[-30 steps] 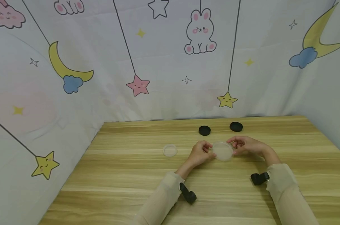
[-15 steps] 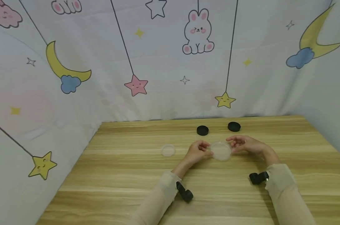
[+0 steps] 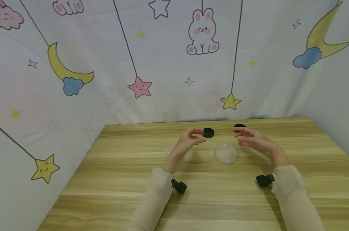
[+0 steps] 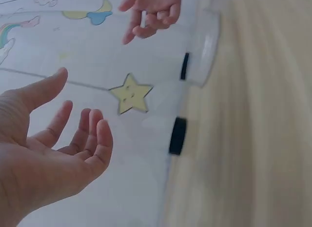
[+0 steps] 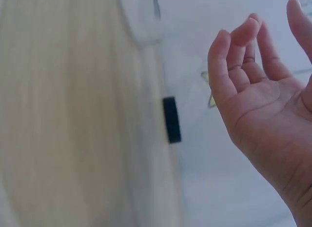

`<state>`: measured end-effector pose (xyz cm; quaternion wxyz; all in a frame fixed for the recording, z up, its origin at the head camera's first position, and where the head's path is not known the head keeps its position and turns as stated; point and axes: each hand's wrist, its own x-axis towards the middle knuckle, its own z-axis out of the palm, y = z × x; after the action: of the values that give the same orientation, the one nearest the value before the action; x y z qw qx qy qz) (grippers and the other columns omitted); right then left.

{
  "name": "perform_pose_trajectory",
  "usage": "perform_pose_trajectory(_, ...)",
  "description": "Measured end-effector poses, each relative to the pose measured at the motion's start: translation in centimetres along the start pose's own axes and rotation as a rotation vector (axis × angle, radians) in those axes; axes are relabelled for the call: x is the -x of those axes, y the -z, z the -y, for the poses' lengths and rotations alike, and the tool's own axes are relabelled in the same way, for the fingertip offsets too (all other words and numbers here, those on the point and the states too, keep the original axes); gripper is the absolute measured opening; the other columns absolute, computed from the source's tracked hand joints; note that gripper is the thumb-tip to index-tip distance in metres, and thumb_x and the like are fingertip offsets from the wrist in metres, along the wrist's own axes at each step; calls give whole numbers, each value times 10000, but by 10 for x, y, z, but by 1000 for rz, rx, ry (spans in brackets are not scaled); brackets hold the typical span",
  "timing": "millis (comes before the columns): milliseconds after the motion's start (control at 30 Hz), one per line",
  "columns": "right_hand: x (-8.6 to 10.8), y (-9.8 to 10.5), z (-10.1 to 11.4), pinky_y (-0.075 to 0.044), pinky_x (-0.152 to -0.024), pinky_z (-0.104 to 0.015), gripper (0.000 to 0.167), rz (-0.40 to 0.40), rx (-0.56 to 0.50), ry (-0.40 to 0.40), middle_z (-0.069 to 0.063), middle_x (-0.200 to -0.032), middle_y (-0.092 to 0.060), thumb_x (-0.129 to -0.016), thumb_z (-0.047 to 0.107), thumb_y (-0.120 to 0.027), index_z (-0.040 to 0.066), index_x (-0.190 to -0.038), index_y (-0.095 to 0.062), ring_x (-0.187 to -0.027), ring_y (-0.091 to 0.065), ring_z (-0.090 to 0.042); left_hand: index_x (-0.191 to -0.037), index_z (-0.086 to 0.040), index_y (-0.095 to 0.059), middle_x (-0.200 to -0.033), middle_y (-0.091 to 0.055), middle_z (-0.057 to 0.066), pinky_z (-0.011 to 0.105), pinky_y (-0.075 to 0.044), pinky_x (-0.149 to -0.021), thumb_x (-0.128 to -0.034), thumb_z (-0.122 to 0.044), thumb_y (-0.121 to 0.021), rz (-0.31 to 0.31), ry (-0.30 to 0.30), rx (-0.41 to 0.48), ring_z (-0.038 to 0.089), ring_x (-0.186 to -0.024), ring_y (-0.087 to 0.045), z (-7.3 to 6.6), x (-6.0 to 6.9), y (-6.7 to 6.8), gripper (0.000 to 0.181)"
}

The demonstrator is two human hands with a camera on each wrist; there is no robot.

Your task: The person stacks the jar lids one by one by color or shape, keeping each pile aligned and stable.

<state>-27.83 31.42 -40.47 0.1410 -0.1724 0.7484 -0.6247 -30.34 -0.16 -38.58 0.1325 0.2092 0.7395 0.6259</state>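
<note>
A clear round shallow dish point(image 3: 225, 154) lies on the table between the two hands; its see-through wall point(image 4: 206, 49) also shows in the left wrist view. Neither hand touches it. Up and to its left is the left hand point(image 3: 186, 142), holding nothing, with loosely bent fingers and the thumb apart. In the head view its fingertips overlap the edge of a black round disc point(image 3: 208, 132). My right hand point(image 3: 256, 141), likewise without anything in it, hovers right of the dish. Its fingers partly cover a second black disc point(image 3: 239, 126).
A smaller clear round piece point(image 3: 169, 152) lies to the left, mostly hidden behind the left wrist. The wooden table point(image 3: 128, 179) ends at the back against a white printed curtain point(image 3: 168, 109). Each sleeve carries a black strapped-on device point(image 3: 178, 186).
Both hands have let go of the clear dish, which stays on the table. The left hand has moved up and left, the right hand slightly up.
</note>
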Motion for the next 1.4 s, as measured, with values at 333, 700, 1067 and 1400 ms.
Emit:
perform_pose_trajectory(333, -17, -51, 40, -511, -953, -313, 437, 67, 159, 65, 14, -1219, -561, -997, 159, -539, 98, -1420, -447, -1096, -583, -69, -1407, -26, -449, -1407, -458, 220, 488, -446, -1036, -919, -49, -642, -82, -17, -103, 367, -1218, -507, -12, 33, 113, 525)
perform_pose_trajectory(700, -78, -138, 32, -475, -1020, -423, 575, 311, 205, 4, -269, -1338, -518, -973, 215, -593, 11, -1470, -388, -1201, -552, -297, -1448, -31, -424, -1445, -382, 298, 477, -505, -978, -913, -19, -634, 59, 147, -195, 214, -1013, -628, 21, 48, 153, 575)
perform_pose_trajectory(1067, -112, -174, 16, -507, -960, -378, 593, 178, 119, -72, -285, -1411, -435, -942, 79, -606, -13, -1474, -360, -1200, -550, -329, -1390, 25, -459, -1223, -543, 215, 261, -533, -829, -867, -2, -682, 111, 260, -159, 177, -973, -575, 48, 40, 145, 569)
perform_pose_trajectory(1400, -120, -179, -4, -514, -770, -211, 618, 58, 119, -73, -256, -1266, -512, -874, 27, -683, -88, -1416, -409, -891, -563, -105, -1418, 40, -412, -742, -688, 42, 261, -590, -646, -887, 95, -616, 181, 354, 54, 135, -640, -699, 66, 37, 140, 572)
